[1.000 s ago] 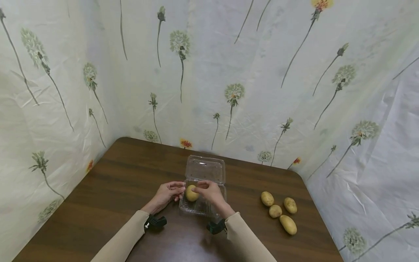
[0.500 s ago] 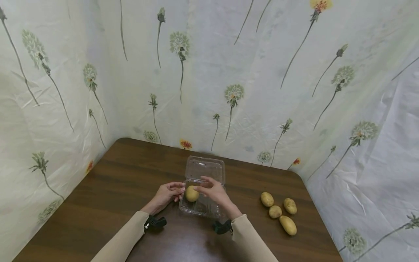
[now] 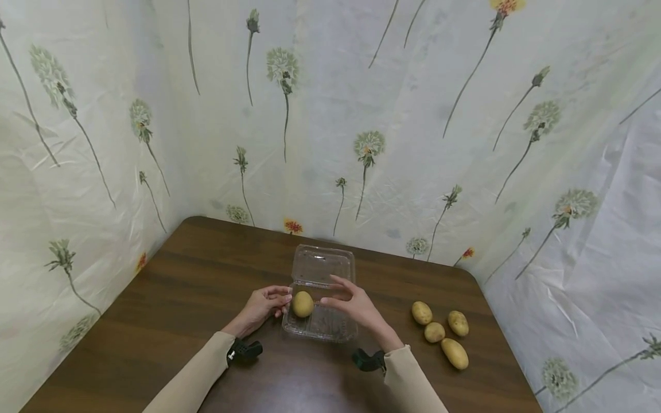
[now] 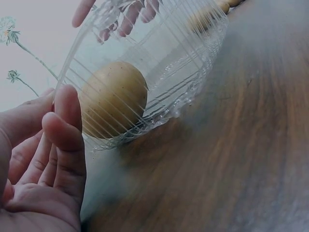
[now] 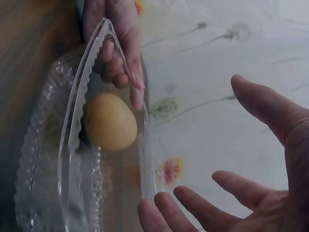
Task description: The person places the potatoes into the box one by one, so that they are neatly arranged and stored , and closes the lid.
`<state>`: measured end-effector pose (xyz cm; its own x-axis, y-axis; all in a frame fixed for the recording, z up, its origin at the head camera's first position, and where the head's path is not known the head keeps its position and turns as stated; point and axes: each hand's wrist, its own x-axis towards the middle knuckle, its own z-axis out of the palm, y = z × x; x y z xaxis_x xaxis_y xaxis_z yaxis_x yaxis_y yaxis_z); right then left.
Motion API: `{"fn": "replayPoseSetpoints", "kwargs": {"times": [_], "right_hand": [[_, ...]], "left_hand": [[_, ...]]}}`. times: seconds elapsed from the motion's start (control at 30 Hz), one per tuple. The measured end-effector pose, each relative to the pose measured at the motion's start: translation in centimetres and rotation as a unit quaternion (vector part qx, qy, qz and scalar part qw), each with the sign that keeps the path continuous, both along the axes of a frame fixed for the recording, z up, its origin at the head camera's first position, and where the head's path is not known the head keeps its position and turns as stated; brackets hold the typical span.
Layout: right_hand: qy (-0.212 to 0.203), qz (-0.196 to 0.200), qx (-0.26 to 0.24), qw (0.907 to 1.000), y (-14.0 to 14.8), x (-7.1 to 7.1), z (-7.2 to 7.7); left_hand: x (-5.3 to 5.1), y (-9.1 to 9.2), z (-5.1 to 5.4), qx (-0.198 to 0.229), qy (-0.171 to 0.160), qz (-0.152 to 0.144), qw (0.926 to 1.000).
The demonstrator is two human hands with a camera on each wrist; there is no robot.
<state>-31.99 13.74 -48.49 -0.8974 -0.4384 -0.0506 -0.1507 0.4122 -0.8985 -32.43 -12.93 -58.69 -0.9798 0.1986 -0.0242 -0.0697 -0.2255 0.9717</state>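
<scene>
A clear plastic box [image 3: 325, 328] lies on the table with its lid [image 3: 322, 265] tipped back. One potato [image 3: 303, 304] rests in the box's left part, also plain through the ribbed wall in the left wrist view. My left hand [image 3: 258, 310] pinches the box's left rim between thumb and fingers, beside the potato [image 4: 114, 99]. Over the box's right part, my right hand [image 3: 358, 305] holds nothing, its thumb and fingers spread apart. The right wrist view shows the right hand [image 5: 260, 193] apart from the potato [image 5: 110, 122].
Several potatoes [image 3: 434, 332] lie grouped on the brown table [image 3: 217, 264] to the right of the box. Behind the table and at both sides hangs a pale curtain [image 3: 320, 115] printed with flowers.
My right hand has let go of the potato in the box and moved right, its fingers spreading. The left hand has stayed at the rim.
</scene>
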Motion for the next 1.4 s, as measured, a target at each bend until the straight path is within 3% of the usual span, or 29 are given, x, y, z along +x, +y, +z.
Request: {"fn": "replayPoseSetpoints", "kwargs": {"times": [0.17, 0.37, 0.6, 0.7, 0.8, 1.03, 1.4], "right_hand": [[-0.008, -0.008, -0.023, 0.9997, 1.5, 0.1, 0.0], [0.022, -0.039, -0.022, 0.9987, 3.3, 0.2, 0.1], [0.020, -0.049, -0.012, 0.9985, 5.5, 1.0, 1.6], [0.022, -0.055, -0.005, 0.9982, 6.6, 1.0, 1.6], [0.030, -0.065, -0.012, 0.9973, 7.8, 0.4, 0.7], [0.056, -0.079, -0.026, 0.9950, 9.5, 0.4, 0.8], [0.012, -0.115, -0.014, 0.9932, 12.3, 1.0, 1.9]], "left_hand": [[0.1, 0.0, 0.1, 0.001, 0.001, -0.002, 1.0000], [0.2, 0.0, 0.3, 0.000, -0.001, -0.005, 1.0000], [0.2, -0.1, 0.3, 0.001, 0.001, -0.007, 1.0000], [0.3, -0.1, 0.3, 0.001, 0.002, -0.004, 1.0000], [0.2, 0.0, 0.1, 0.001, 0.003, -0.002, 1.0000], [0.2, -0.1, 0.2, 0.003, 0.003, -0.001, 1.0000], [0.1, -0.1, 0.3, -0.005, -0.001, -0.009, 0.9999]]}}
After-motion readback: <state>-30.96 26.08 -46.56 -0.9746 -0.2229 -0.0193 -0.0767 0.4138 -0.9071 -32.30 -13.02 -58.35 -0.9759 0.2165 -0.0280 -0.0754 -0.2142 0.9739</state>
